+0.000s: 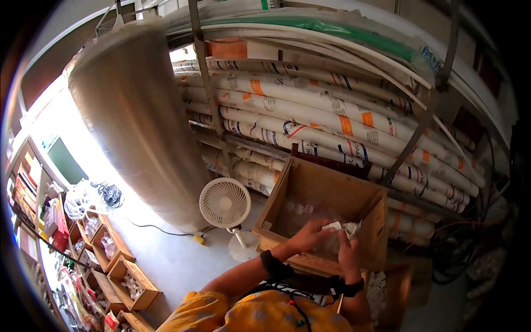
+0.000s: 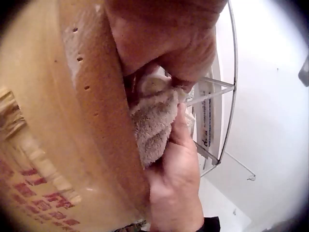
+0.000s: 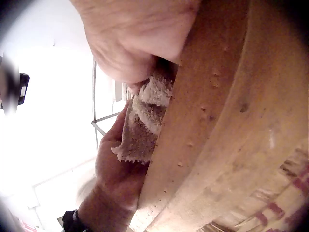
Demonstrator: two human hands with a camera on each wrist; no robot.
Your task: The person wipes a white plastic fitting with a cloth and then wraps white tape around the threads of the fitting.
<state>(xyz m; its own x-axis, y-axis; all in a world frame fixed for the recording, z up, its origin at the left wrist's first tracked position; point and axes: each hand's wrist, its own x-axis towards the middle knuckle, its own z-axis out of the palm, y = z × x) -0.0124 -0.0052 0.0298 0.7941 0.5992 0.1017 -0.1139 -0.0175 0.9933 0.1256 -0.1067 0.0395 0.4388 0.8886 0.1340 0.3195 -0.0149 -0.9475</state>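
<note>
Yellow shirt shoulder point(image 1: 249, 312) fills the bottom centre of the head view, w/ both forearms reaching up from it to a wooden crate point(image 1: 326, 193) at centre right. At the crate's near rim both hands meet on a small beige cloth point(image 1: 349, 228). Left hand point(image 1: 310, 235) has fingers curled, pinching one end of the cloth; right hand point(image 1: 349, 255) comes up from below, thumb and fingers clamped on the other end. Wrist views confirm it: cloth point(image 2: 153, 121) is bunched between both hands and pressed vs. the crate's bare wood edge point(image 3: 212, 111), terry nap visible.

Step in hand looks like wiping or gathering the cloth along the crate rim (could also be folding it, can't tell). Next move prob. calls for keeping both pinches firm and dragging the cloth along the edge w/o snagging on the nail heads dotting the wood.

Inside the crate, clear plastic bags of small parts, blurred. Left of centre, a white desk fan point(image 1: 225, 203) stands on the floor. Lower left: open wooden boxes point(image 1: 130, 282) of fittings. Behind, a big bubble-wrap roll point(image 1: 138, 122) upper left, and racks of white PVC pipes point(image 1: 332, 122) across the upper right.
</note>
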